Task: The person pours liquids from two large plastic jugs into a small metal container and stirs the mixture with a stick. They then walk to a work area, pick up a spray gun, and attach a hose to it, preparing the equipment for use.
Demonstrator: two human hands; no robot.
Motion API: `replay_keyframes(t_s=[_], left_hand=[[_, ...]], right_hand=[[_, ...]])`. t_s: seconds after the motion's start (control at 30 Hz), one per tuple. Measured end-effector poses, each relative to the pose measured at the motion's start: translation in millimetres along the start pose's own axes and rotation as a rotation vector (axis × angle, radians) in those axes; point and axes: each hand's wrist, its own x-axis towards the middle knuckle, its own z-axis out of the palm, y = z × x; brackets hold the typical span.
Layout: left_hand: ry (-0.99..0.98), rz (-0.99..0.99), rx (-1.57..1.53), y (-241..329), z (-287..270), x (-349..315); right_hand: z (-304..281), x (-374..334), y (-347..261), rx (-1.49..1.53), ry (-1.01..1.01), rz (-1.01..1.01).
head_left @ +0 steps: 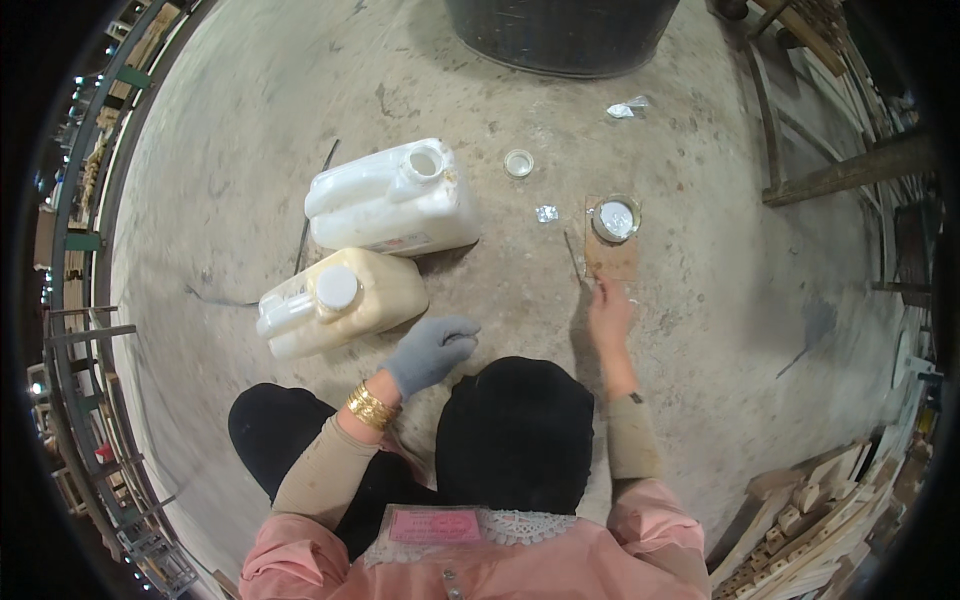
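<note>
My left hand [430, 352] wears a grey glove, with gold bangles at the wrist. Its fingers are curled with nothing in them, and it hovers just right of a cream jerrycan [345, 300] lying on its side with a white cap on. My bare right hand [608, 312] reaches forward and pinches the near end of a thin stick [573, 258]. The stick lies along the left edge of a small cardboard piece [610, 262]. An open round tin of white liquid [615, 219] stands on that cardboard.
A white jerrycan [395, 200] with an open neck lies behind the cream one. A small round lid [518, 162] and a foil scrap [546, 213] sit on the concrete floor. A dark tub [560, 35] stands at the back, and wood offcuts [800, 530] are piled at the lower right.
</note>
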Motion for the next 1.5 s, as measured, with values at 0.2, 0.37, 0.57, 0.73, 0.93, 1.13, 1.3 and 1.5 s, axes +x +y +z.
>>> replay_keyframes(t_s=[0.2, 0.37, 0.57, 0.73, 0.93, 1.13, 1.3, 1.5], left_hand=[[-0.001, -0.017, -0.043, -6, 0, -2], [-0.028, -0.067, -0.085, -8, 0, -1], [-0.036, -0.149, -0.094, -6, 0, -4], [-0.034, -0.109, -0.091, 0, 3, -3], [-0.023, -0.015, -0.084, -1, 3, -6], [0.021, -0.029, 0.004, 1, -7, -20], [0.045, 0.079, 0.149, 16, -14, -34], [0.117, 0.067, 0.221, 56, -49, -97]], right_hand=[[51, -2, -4, 0.009, 0.084, -0.007], [67, 9, 4, -0.097, 0.092, -0.043], [71, 7, -6, -0.147, -0.082, -0.011], [67, 13, -5, -0.067, -0.092, -0.040], [26, 27, 6, 0.401, -0.185, 0.238], [-95, 95, 4, -0.386, -0.274, 0.059], [-86, 167, 3, -0.817, -0.515, -0.030], [-11, 191, -28, -0.522, -0.342, -0.327]])
